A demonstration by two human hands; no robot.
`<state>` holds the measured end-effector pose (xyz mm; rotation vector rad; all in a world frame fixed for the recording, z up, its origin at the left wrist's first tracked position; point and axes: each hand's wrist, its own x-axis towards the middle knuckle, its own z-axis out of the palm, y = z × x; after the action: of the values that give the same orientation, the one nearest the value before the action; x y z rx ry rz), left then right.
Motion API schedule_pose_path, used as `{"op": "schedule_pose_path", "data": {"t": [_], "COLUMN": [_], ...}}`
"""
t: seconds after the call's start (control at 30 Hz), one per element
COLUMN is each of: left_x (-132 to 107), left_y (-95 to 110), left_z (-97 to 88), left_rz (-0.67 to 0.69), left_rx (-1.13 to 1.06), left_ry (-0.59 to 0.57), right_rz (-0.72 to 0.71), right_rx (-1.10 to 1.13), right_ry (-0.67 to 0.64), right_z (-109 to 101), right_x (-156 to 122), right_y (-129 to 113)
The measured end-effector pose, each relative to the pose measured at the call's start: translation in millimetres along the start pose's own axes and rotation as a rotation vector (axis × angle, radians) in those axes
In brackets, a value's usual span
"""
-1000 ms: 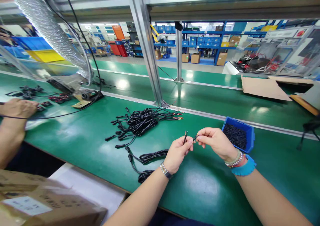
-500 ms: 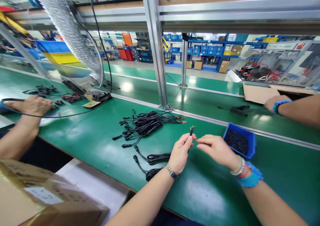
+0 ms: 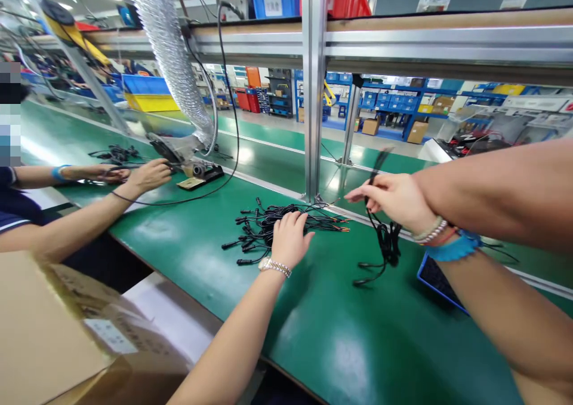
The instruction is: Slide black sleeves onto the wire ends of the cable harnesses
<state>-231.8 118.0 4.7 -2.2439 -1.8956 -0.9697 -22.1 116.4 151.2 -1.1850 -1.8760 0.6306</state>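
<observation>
My left hand (image 3: 290,238) is over the right part of a pile of black cables (image 3: 264,226), its fingers stretched out and holding nothing. These cables have round plugs at the left and bare orange wire ends at the right. Raised to the right, my right hand (image 3: 396,199) pinches a looped pair of black cables (image 3: 388,244). Their plugs hang below and their blurred wire ends point up. A co-worker's forearm (image 3: 501,196) reaches in from the right edge against my right wrist; that person's hand cannot be made out.
A blue bin (image 3: 441,288) of small black parts is partly hidden under my right forearm. A metal post (image 3: 313,94) rises behind the pile. At the left, another person's hands (image 3: 150,175) work near a stand under a silver duct (image 3: 170,52). A cardboard box (image 3: 54,333) stands front left.
My left hand has let go of the cables and moved left to the pile. My right hand now holds cables, higher up. The co-worker's arm has come across mine. The view has turned left.
</observation>
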Motion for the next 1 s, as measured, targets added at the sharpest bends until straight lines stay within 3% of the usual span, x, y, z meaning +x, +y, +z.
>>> {"op": "schedule_pose_path", "data": {"t": [0.1,0.23,0.33,0.43,0.6,0.8,1.0], "left_x": [7,7,9,13,11,10,11], "left_y": [-33,-52,-58,-65,-73,-83,-90], "left_z": [21.4,34.9,30.9,20.0,3.7,-5.7,-3.7], "left_rz": [-0.114,-0.119,-0.136,-0.188,-0.259,-0.361,-0.409], "left_rx": [0.202,0.219,0.154,0.076,-0.004,-0.096,-0.164], "left_ry": [-0.008,0.007,0.102,0.281,0.501,0.628,0.644], "right_rz": [-0.094,-0.098,-0.155,-0.186,-0.182,-0.254,-0.262], "right_rx": [-0.044,0.005,0.042,0.091,0.102,-0.099,-0.124], "right_ry": [0.004,0.06,-0.005,-0.071,-0.076,-0.051,0.064], "right_z": [16,29,33,33,20,3,-6], "right_x": [24,26,10,-11,-43,-78,-94], "right_y": [-10,-17,-25,-39,-62,-71,-78]}}
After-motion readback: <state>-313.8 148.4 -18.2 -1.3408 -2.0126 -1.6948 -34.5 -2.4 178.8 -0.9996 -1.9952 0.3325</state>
